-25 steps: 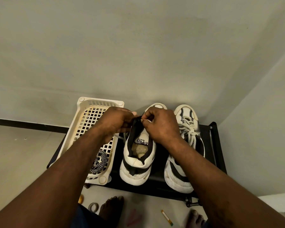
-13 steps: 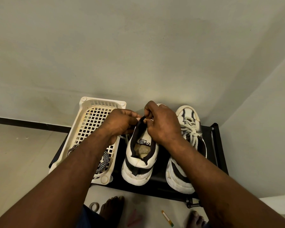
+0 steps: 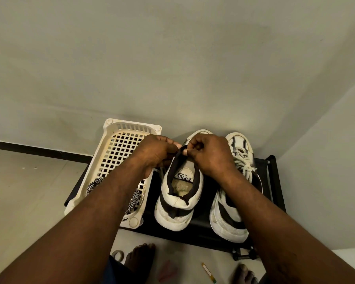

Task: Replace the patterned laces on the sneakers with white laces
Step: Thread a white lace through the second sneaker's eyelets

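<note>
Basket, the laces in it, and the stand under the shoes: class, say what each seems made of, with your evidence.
Basket: moulded plastic, cream, slightly yellowed; rigid grid, rounded corners. Laces: woven fabric, matte; black-and-white braid pattern, limp loops. Stand: probably dark fabric on a black metal or plastic frame; hard to tell.

On the rack (image 3: 208, 201) stand, left to right, the basket (image 3: 131, 128) holding patterned laces (image 3: 134, 199), the middle sneaker (image 3: 178, 206), the right sneaker (image 3: 228, 218).
</note>
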